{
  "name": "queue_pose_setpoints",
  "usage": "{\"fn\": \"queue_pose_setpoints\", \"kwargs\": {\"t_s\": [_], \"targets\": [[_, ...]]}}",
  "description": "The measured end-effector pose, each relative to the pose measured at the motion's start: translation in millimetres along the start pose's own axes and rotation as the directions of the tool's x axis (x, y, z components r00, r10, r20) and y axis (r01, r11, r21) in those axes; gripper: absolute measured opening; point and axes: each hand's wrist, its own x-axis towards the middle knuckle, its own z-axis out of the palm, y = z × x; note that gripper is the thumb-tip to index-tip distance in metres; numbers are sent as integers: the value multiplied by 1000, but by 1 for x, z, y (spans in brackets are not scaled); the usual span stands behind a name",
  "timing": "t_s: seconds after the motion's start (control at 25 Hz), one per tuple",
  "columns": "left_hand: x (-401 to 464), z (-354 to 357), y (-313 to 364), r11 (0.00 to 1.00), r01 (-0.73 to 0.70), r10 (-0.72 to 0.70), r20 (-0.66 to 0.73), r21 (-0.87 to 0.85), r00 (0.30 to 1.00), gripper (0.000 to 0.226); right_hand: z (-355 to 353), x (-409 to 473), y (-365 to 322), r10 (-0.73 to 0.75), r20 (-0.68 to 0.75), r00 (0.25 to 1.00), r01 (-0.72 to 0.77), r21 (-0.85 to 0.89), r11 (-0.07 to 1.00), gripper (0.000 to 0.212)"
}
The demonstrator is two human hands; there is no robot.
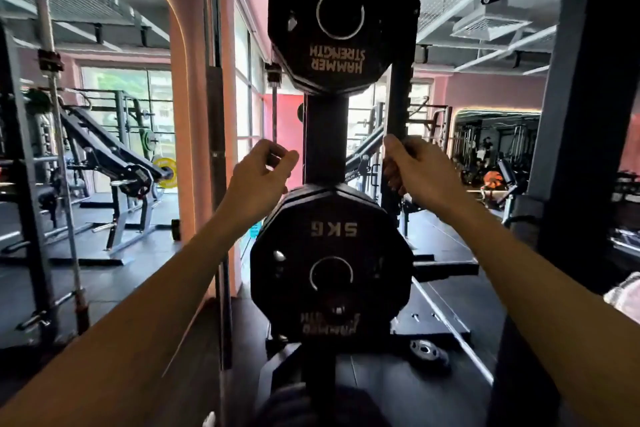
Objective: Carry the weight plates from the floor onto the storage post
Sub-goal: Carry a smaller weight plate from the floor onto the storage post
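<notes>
Both hands above lower plate [330, 253] on post [326, 139]: left grip [261, 177] loosely curled, empty; right grip [415, 172] curled, contents unclear.

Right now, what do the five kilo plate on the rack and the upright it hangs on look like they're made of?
5 kg plate: probably rubber or urethane over metal; matte black, twelve-sided, pale raised lettering, with a shiny metal ring around its centre hole. Upright: looks like square steel tube, painted or powder-coated black, smooth with a faint sheen. Neither coating can be told for certain from the look alone.
</notes>
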Motion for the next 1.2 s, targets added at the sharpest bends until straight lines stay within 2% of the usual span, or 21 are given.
{"fn": "queue_pose_setpoints", "kwargs": {"t_s": [0.16, 0.32, 0.44, 0.56, 0.6, 0.68, 0.88, 0.96, 1.04, 1.2], "targets": [[-77, -1, -21, 989, 29, -21, -60, 147, 998, 19, 7, -75, 31, 115, 23, 993, -115, -16, 993, 44], [-164, -4, -40, 981, 187, -188, 10, 56, 982, 14, 10, -160, 59, 246, 52, 968, -248, 22, 969, 42], [-234, 0, -59, 947, 307, -314, 70, 90, 947, 11, 15, -233, 89, 373, 171, 912, -381, 17, 924, 36], [-313, 13, -83, 889, 433, -449, 94, 150, 889, 17, 15, -313, 125, 495, 253, 832, -491, -82, 867, 40], [-343, 16, -87, 859, 477, -502, 119, 188, 857, 17, 15, -343, 135, 542, 269, 796, -538, -95, 838, 38], [-422, 25, -97, 754, 587, -645, 161, 293, 747, 15, 4, -415, 152, 643, 318, 697, -628, -161, 761, 36], [-585, 21, -101, 454, 771, -891, 249, 447, 380, 13, -22, -573, 165, 828, 406, 386, -812, -275, 514, 32], [-623, 16, -103, 367, 769, -928, 260, 524, 266, 16, -29, -616, 163, 872, 403, 277, -848, -325, 419, 32], [-658, 8, -106, 324, 731, -940, 290, 600, 179, 19, -33, -659, 159, 906, 382, 180, -867, -375, 330, 32], [-705, -8, -117, 329, 603, -925, 377, 727, 51, 27, -38, -732, 144, 950, 313, -1, -872, -464, 153, 34]]}}
